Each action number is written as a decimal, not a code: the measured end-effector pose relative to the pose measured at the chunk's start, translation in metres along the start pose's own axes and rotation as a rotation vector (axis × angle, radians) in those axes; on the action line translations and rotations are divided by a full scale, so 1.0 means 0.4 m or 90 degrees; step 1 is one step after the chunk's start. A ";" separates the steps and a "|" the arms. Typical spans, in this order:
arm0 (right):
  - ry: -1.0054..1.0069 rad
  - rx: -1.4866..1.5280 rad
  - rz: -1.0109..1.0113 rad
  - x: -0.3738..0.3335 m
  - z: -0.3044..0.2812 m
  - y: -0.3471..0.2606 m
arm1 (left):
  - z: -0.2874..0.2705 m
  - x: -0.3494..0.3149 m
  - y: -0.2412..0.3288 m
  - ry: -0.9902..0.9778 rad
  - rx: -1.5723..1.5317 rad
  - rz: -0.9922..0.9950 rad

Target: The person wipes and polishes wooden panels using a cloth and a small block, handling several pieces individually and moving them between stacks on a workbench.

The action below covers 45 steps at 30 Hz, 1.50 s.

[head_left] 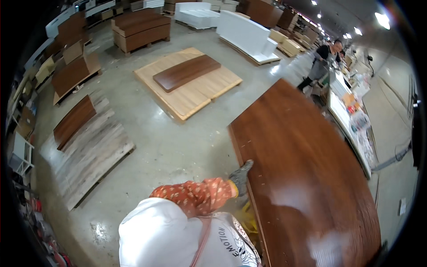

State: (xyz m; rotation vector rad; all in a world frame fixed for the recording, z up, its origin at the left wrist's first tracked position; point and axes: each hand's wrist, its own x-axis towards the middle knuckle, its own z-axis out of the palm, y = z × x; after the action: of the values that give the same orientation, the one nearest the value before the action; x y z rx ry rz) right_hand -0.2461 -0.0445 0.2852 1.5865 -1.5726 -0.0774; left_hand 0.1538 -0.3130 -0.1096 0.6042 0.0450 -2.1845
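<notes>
Large brown wood-grain panel [302,155], near right; gloved left hand [240,178] gripping its left edge. Right hand out of view, can't tell state. Farther left, brown board [187,73] on pale wood panels [191,97]. Co-worker [327,61] far right.

Bright lamps [382,20] light a grey floor [151,155] (apparently concrete) and pale wall [389,71].

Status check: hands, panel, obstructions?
Left hand, gloved, at left edge of brown wood-grain panel; right hand out of view. Co-worker beyond panel's far end, beside cluttered workbench.
</notes>
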 end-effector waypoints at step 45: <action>-0.480 0.428 -0.136 1.799 0.784 -2.593 | -0.890 0.164 2.005 0.627 -0.212 0.189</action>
State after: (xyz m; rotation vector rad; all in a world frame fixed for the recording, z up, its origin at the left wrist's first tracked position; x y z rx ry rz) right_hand 0.5191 -0.9985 -0.1578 2.4404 -2.1259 -0.3201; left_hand 0.8640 -0.7905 -0.3138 1.3250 0.7637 -1.3756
